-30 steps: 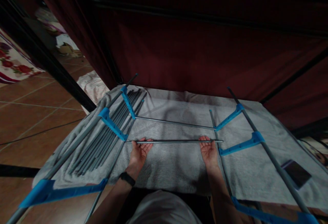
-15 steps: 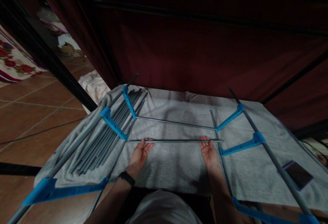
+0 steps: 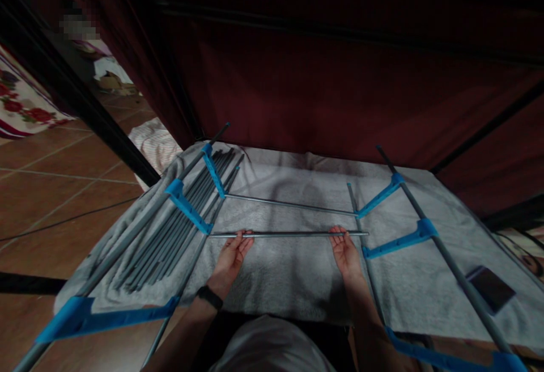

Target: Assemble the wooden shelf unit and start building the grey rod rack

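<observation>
Left hand (image 3: 230,254) and right hand (image 3: 345,254) grasp a rod (image 3: 293,235), its three-o'clock end outside the blue bracket (image 3: 397,241); one crossbar (image 3: 293,204) (toward twelve) appears fitted; loose rods (image 3: 170,233) lie at ten.

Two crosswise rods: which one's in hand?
The nearer rod, held by the left hand and right hand; the farther rod spans two blue brackets, untouched.

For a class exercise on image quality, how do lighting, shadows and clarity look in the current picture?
Head view: dim, with the dark red fabric fading towards black at the top; head view: soft-edged shadows on the grey blanket; head view: a faint sheen along the held rod; head view: blocky pixels hiding detail at upper left.
</observation>
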Motion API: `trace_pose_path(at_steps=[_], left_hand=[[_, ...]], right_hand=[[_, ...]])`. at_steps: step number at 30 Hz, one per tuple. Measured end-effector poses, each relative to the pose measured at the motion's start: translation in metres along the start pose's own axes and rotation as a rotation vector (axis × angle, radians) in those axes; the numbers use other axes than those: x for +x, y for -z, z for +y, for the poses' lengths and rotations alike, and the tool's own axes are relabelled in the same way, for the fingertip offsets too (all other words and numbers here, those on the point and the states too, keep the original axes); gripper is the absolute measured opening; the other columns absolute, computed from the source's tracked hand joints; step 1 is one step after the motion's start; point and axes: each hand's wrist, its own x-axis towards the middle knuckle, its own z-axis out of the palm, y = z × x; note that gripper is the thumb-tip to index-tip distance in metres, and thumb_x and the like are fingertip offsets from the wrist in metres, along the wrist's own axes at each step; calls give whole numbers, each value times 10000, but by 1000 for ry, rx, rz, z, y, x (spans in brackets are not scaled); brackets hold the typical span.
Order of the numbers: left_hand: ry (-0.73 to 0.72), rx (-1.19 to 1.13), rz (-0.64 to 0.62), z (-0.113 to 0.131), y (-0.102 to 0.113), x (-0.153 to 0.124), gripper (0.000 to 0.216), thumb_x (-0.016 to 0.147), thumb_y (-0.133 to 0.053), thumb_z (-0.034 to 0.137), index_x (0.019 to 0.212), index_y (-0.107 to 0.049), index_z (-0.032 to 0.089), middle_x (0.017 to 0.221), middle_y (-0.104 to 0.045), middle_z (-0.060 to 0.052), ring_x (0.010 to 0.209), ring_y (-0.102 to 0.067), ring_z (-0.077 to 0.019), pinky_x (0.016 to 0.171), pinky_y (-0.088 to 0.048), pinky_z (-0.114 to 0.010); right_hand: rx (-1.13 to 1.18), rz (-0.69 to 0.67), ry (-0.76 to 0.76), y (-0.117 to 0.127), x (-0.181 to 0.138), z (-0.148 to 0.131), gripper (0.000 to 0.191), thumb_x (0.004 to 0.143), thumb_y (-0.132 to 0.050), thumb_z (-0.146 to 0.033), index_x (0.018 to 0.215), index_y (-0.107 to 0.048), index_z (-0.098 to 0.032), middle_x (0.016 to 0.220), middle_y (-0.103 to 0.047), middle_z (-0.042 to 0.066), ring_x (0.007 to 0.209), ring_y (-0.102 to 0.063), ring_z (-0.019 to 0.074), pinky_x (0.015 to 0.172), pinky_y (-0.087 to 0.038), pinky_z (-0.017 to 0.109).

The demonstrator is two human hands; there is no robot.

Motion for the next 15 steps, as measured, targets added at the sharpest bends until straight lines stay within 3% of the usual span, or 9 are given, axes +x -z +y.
trace_pose_path(at_steps=[11, 15], left_hand=[[-48, 18, -140, 11, -12, -12, 69, 894, -798, 102, 917, -742, 134, 1011, -818, -96, 905, -795, -198, 946, -637, -351], [-90, 49, -132, 18, -16, -10, 75, 903, -801, 142, 923, -731, 124, 999, -818, -112, 892, -793, -196, 903, -639, -327]], right_hand=[[-32, 17, -9, -1, 0, 0, 162, 868, -777, -362, 983, -743, -252, 1090, -802, 34, 1073, -763, 172, 1000, -612, 322], [-95, -18, 20, -2, -1, -1, 133, 890, -746, -373, 972, -733, -269, 1045, -798, 38, 1090, -759, 192, 1042, -599, 364]])
